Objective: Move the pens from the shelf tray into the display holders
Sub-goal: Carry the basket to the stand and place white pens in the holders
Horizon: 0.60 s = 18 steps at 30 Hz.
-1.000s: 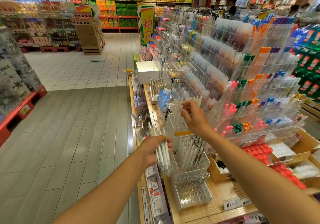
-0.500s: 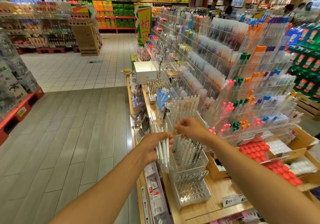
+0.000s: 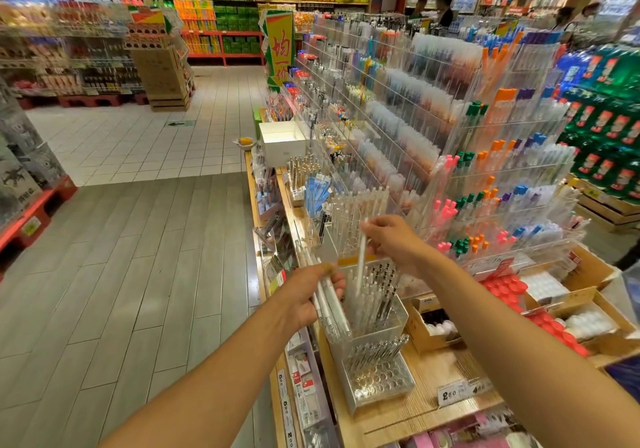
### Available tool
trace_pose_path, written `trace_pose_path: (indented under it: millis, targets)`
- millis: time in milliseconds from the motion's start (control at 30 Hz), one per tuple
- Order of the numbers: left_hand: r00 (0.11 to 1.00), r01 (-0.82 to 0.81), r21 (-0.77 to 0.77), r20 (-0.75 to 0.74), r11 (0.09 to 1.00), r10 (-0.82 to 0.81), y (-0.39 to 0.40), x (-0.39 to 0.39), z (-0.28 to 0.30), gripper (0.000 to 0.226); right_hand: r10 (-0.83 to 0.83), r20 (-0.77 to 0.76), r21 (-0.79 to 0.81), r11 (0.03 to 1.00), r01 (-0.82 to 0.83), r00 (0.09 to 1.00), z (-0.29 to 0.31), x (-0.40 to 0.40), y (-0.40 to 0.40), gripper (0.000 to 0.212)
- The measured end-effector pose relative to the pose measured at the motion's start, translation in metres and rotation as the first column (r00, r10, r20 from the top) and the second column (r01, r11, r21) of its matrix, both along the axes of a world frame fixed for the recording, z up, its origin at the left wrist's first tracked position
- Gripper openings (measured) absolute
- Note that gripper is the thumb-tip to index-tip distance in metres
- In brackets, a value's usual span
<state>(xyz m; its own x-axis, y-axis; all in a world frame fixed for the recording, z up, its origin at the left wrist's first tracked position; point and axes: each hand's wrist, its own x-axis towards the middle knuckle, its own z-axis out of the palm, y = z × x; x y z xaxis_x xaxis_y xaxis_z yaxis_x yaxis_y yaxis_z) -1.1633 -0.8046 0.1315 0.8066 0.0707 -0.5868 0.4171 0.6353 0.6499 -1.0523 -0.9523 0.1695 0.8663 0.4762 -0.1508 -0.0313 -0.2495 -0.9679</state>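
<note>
My left hand (image 3: 308,297) grips a bunch of white pens (image 3: 329,303) at the left edge of the wooden shelf. My right hand (image 3: 391,239) pinches one white pen (image 3: 361,260) by its top, hanging upright above a clear acrylic display holder (image 3: 388,329) that has several pens standing in it. A lower clear holder (image 3: 379,381) with empty holes and a row of pens sits in front. Behind my right hand a taller clear holder (image 3: 356,212) carries a row of white pens.
A tall tiered acrylic rack (image 3: 467,142) full of coloured pens rises to the right. Cardboard boxes with red caps (image 3: 509,286) and white items sit at the right. Price tags (image 3: 450,394) stand on the wooden shelf (image 3: 433,409). An open aisle floor (image 3: 138,257) lies to the left.
My right hand came back from the taller holder toward my left hand, then lifted away holding a single white pen over the middle holder. The left hand kept its bunch.
</note>
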Motion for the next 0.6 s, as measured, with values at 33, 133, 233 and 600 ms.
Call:
trace_pose_path:
  millis: [33, 133, 233, 600]
  targets:
    - [1.000, -0.023, 0.010, -0.014, 1.000, 0.023, 0.001, 0.000, -0.002, 0.022, -0.085, 0.070, 0.007, 0.996, 0.085, 0.994, 0.006, 0.006, -0.004, 0.018]
    - [0.998, -0.031, 0.027, -0.047, 0.999, 0.032, 0.004, -0.001, -0.006, 0.033, -0.279, 0.338, 0.052, 0.959, 0.278, 0.899, 0.021, 0.024, -0.010, 0.013]
    - [0.999, -0.024, 0.019, -0.048, 1.000, 0.025, 0.006, -0.002, -0.006, 0.036, -0.279, 0.494, 0.055, 0.955, 0.290, 0.824, 0.023, 0.031, -0.004, 0.011]
    - [0.999, -0.023, 0.010, -0.040, 1.000, 0.024, 0.011, -0.002, -0.007, 0.029, 0.011, 0.589, -0.241, 0.957, 0.163, 0.808, -0.003, 0.034, 0.030, 0.011]
